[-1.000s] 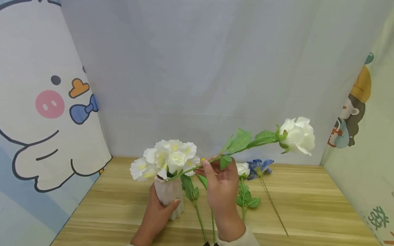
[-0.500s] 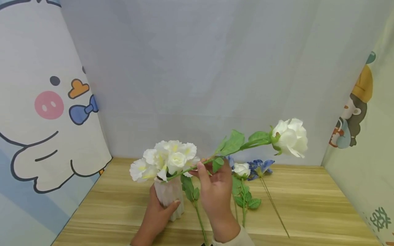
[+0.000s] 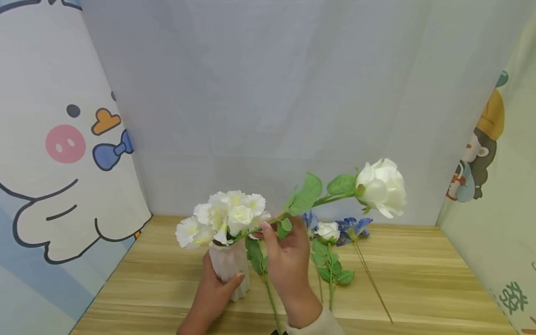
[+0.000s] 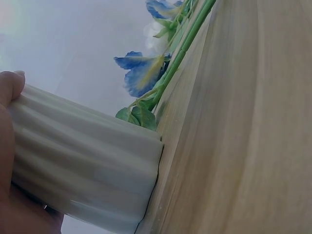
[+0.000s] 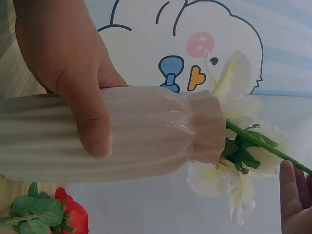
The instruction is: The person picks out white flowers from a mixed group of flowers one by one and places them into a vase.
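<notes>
My left hand (image 3: 211, 288) grips a pale ribbed vase (image 3: 228, 267) around its side, thumb across the front. The vase stands on the wooden table, also seen in the left wrist view. White ruffled flowers (image 3: 201, 228) and a small white rose (image 3: 240, 218) fill its mouth. My right hand (image 3: 289, 267) pinches the green stem of a large white rose (image 3: 382, 188) between thumb and fingers. This rose slants up to the right, leaves along its stem. In the right wrist view the stem (image 5: 268, 147) runs into the vase mouth; its lower end is hidden.
Blue flowers (image 3: 353, 229) and another white rose (image 3: 328, 231) lie on the table (image 3: 427, 279) at the right. A leafy green stem (image 3: 271, 298) lies between my hands. The right wrist view shows a red flower (image 5: 77, 217) beside the vase. A grey curtain (image 3: 268, 102) hangs behind.
My right hand has moved left toward the vase, bringing the large rose's bloom left with it. The left hand keeps its hold on the vase, which stays in place.
</notes>
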Tool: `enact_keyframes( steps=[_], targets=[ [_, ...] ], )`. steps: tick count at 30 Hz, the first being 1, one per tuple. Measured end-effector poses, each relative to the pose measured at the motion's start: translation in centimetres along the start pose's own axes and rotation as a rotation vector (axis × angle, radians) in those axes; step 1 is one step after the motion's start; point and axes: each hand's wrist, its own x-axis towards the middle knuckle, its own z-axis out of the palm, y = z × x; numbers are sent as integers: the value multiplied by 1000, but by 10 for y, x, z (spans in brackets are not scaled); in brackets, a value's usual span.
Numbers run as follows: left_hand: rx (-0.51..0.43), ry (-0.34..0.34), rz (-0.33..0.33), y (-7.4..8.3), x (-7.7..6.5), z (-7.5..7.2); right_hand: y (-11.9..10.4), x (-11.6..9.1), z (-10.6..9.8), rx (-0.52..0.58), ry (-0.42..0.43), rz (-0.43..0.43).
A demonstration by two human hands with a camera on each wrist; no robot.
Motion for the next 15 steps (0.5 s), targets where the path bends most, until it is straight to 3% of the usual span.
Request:
enact_keyframes(
  steps=[9, 15],
  targets=[
    [-3, -2, 6, 3, 0, 0, 15, -9, 5, -44, -21, 18],
    [8, -11, -4, 2, 0, -1, 9, -12, 15, -43, -39, 6]
  ],
)
